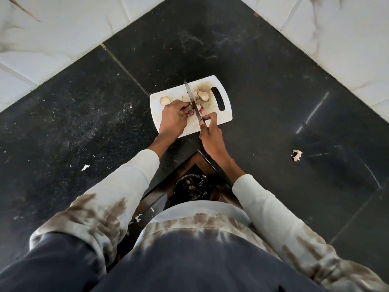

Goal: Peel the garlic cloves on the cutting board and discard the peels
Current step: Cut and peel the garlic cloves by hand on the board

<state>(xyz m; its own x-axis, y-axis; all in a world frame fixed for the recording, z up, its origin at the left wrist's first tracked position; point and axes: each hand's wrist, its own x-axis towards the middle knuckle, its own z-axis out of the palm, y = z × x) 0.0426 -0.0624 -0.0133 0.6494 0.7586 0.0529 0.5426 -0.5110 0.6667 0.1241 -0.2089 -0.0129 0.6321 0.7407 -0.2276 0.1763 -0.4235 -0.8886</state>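
White board (221,118) carries the work: left hand (173,119) pinches a clove (191,111) steady so the right hand (210,134), clamped round the knife (192,100), can trim; more cloves (202,94) wait beyond.

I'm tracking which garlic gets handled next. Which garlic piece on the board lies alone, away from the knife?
The garlic clove at the cutting board's far-left end, left of the left hand; the others cluster near the handle slot.

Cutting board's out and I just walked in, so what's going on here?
A person is working on garlic at a white cutting board on the dark counter. The right hand holds a knife, its blade across the board. The left hand pins a clove beside the blade. More cloves lie near the handle slot, another at the left. A peel scrap lies on the counter.
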